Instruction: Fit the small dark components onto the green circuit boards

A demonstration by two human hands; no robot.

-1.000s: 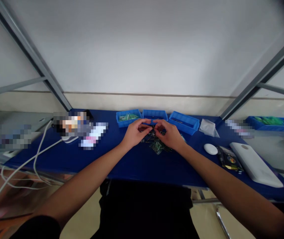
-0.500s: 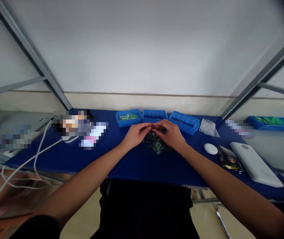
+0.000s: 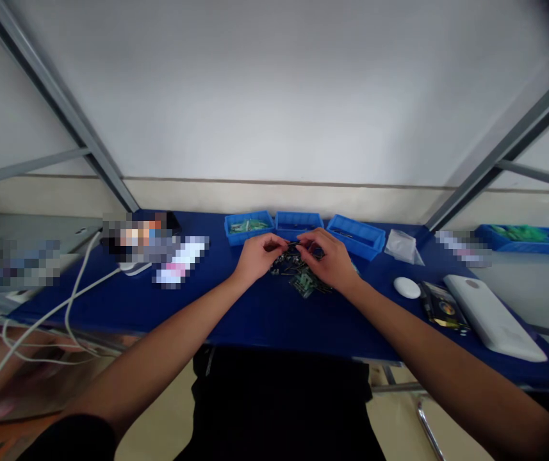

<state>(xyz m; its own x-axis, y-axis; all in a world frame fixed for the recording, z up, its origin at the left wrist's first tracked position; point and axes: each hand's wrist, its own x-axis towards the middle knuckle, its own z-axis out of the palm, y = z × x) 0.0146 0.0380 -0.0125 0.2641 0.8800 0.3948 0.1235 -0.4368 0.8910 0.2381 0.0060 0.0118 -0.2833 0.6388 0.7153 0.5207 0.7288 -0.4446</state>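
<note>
Over a pile of small dark and green parts (image 3: 304, 282) on the blue tabletop, both my hands are raised close together. My left hand (image 3: 257, 257) pinches with thumb and forefinger; a small dark piece shows at its tips, too small to name. Facing it, my right hand (image 3: 329, 257) has its thumb and fingers bent together at the same dark piece, and what it grips is hard to make out. Behind them stand a blue bin (image 3: 250, 237) of greenish pieces, a middle blue bin (image 3: 298, 216) and a right blue bin (image 3: 369, 248) with a few dark slim pieces.
To the right lie a clear plastic bag (image 3: 401, 246), a white round case (image 3: 407, 287), a black packet (image 3: 442, 304) and a long white device (image 3: 495, 318). A white cable (image 3: 70, 299) runs across the left side. Metal posts frame the table.
My hands have drawn slightly apart, opening a small gap between the fingertips where the dark piece shows. The pile and bins stay put.
</note>
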